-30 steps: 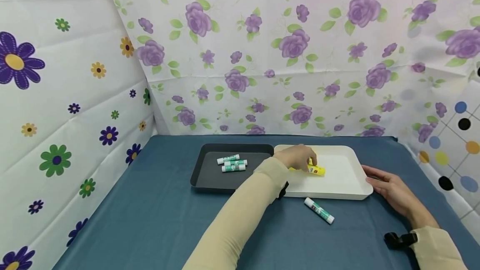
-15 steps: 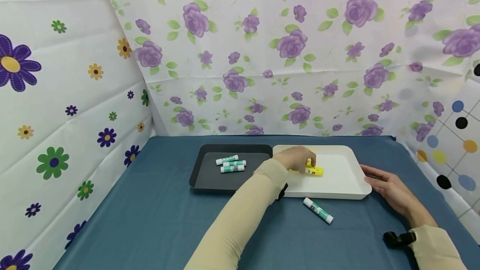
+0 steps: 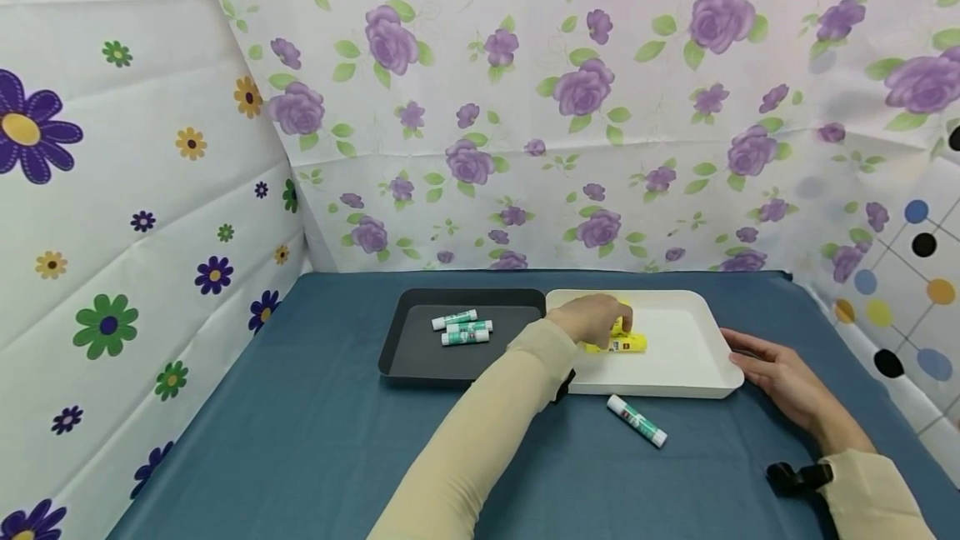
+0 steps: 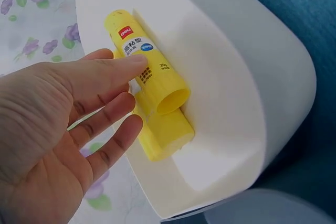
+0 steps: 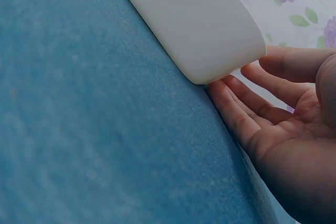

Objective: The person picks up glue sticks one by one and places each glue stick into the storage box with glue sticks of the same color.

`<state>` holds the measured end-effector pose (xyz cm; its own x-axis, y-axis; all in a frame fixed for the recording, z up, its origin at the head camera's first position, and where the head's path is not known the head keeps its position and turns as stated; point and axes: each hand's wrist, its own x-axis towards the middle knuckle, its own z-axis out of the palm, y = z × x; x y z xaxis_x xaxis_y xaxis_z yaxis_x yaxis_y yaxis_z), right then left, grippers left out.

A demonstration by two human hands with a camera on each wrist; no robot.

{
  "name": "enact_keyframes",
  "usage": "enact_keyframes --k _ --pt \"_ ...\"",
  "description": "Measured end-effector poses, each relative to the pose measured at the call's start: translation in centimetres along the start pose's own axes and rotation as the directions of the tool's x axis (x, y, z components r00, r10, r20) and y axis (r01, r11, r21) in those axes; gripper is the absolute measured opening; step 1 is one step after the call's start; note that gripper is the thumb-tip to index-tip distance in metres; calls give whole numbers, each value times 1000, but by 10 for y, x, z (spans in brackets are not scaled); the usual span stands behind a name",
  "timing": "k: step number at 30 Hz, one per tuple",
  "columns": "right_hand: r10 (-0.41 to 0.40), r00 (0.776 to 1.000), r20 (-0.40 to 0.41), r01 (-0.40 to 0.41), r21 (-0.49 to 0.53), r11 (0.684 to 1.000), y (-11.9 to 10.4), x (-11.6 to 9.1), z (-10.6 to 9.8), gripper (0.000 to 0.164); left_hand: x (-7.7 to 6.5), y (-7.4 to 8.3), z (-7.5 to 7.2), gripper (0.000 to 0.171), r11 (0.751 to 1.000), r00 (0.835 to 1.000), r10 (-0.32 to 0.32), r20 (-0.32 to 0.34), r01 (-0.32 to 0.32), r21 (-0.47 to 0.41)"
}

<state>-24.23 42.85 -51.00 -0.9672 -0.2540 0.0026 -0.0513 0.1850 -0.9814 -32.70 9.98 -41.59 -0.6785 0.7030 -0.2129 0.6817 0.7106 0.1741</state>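
My left hand (image 3: 597,319) is over the white tray (image 3: 686,348); thumb and index finger pinch a yellow glue stick (image 4: 137,48) with a printed label. Another yellow glue stick (image 4: 167,136) lies right beside it, partly hidden behind it in the left wrist view. The remaining left fingers are spread apart. At the tray's right end, the straight fingers of my right hand (image 3: 791,390) touch the outer wall and rim (image 5: 231,51). Nearer to me, a green and white glue stick (image 3: 637,422) lies slantwise on the blue cloth.
Against the white tray's left side stands a dark grey tray (image 3: 416,361). In it lie 3 green and white glue sticks (image 3: 465,338), close together. Blue cloth (image 3: 300,440) covers the table, and flower-patterned sheets (image 3: 472,90) hang behind and to the left.
The left fingers have shifted slightly, and more of the front yellow glue stick shows, now lying straighter. My right hand keeps its place at the tray's end.
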Motion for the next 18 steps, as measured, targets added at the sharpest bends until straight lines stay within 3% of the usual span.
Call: enact_keyframes --k 6,18 --pt "-26 1000 16 26 20 999 2 0 0 62 -4 0 -4 38 1000 1000 -3 1 3 -28" --pt "4 1000 1 -4 -7 1000 2 0 0 65 -4 -2 -4 34 998 1000 -8 -2 8 -56"
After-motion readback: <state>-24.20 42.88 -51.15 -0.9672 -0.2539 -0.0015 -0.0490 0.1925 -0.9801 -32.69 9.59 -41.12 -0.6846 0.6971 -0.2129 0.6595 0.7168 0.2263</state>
